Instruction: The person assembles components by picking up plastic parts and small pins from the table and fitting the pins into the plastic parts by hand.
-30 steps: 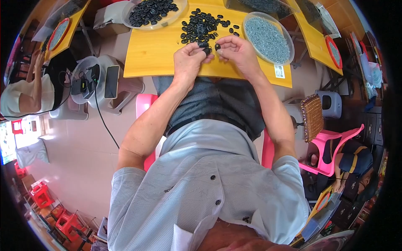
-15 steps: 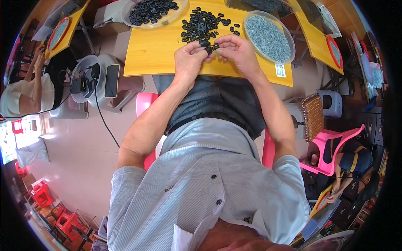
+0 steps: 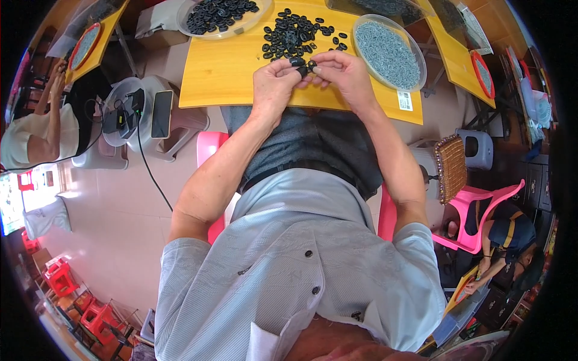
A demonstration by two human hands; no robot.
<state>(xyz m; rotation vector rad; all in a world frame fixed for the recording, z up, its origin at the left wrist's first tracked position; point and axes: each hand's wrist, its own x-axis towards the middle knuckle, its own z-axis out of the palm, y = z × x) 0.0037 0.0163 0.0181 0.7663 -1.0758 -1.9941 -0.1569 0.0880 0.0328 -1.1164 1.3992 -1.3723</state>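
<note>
Both my hands meet over the front part of the yellow table (image 3: 226,72). My left hand (image 3: 272,89) is closed in a pinch, with black coverings on the tips of its thumb and index finger. My right hand (image 3: 348,75) pinches a small black oval piece (image 3: 312,65) right against those covered fingertips, so both hands grip it. The fingers hide part of the piece. Just beyond lies a loose pile of black oval pieces (image 3: 293,36). To the right of my right hand stands a clear round tub (image 3: 423,71) of small silvery metal parts (image 3: 388,53).
Another clear tub (image 3: 265,19) with black pieces stands at the far left. A stool (image 3: 183,123) on my left bears a phone (image 3: 161,114) and a black cable (image 3: 147,165). A pink chair (image 3: 466,210) stands at right. People work at both sides.
My hands stay pinched together around the black piece, with only slight finger movement. The whole view has shifted very slightly. At lower right, another person's hands have moved a little.
</note>
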